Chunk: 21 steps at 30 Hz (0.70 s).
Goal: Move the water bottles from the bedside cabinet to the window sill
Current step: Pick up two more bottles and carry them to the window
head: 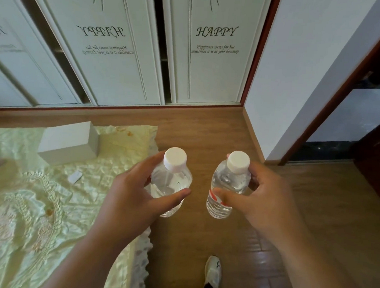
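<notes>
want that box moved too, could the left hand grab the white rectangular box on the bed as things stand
Probably not right now. The left hand is wrapped around a clear plastic water bottle with a white cap, so it has no free grip. The white rectangular box lies uncovered on the pale green bedspread just beyond it.

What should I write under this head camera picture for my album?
Left hand and right hand each hold a white-capped water bottle, left bottle, right bottle, above the wooden floor beside the bed.
</notes>
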Motion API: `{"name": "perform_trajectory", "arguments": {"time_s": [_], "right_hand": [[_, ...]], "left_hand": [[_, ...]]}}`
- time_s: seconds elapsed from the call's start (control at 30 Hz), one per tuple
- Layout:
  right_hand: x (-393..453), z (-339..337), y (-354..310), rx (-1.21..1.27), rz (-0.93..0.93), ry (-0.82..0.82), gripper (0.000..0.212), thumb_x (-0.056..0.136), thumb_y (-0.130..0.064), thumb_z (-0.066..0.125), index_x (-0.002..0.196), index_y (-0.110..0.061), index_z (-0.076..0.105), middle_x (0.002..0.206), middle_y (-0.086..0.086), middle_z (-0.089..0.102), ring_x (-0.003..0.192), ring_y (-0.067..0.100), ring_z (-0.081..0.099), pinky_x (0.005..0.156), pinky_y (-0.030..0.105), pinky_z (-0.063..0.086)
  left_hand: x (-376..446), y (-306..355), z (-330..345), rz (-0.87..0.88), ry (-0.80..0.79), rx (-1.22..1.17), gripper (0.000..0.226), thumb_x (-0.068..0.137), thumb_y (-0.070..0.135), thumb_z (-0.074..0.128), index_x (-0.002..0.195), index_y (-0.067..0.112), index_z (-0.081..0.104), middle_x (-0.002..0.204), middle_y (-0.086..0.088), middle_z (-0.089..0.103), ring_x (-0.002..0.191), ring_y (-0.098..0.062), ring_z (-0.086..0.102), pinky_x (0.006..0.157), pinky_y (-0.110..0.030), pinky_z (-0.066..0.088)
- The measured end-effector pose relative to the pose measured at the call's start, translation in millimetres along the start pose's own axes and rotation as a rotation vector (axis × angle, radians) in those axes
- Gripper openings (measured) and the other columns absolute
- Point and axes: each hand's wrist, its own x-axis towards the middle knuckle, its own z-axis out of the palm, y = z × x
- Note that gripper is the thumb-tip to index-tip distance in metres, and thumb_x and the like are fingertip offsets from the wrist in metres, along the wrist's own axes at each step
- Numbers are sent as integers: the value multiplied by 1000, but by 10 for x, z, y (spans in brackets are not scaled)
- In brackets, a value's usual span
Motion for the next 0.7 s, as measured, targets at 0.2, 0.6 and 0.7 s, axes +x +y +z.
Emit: {"name": "perform_trajectory", "arguments": {"time_s": [0.2, 0.6, 0.7], "right_hand": [[743, -414, 140, -9, -29, -11, 69, 66, -55, 83, 127, -51, 51, 110, -37, 54, 94, -8, 58, 81, 12, 46], [1682, -701, 238, -10, -39, -42, 62, 67, -52, 86, 121, -49, 55, 113, -29, 62, 100, -3, 61, 83, 18, 50], [1888, -635, 228, -55, -28, -35, 70, 68, -54, 85, 131, -43, 56, 124, -23, 63, 109, 5, 62, 94, 31, 55]], "left_hand": [[645, 213, 344, 0, 56, 26, 78, 62, 52, 89, 132, 41, 58, 116, 29, 68, 108, 5, 64, 95, -30, 55], [1398, 226, 689, -63, 86, 0, 77, 60, 50, 90, 130, 37, 61, 111, 27, 70, 104, 4, 67, 93, -32, 57], [1647, 121, 704, -58, 65, 0, 78, 61, 51, 90, 131, 38, 60, 113, 27, 69, 106, 2, 67, 93, -34, 57]]}}
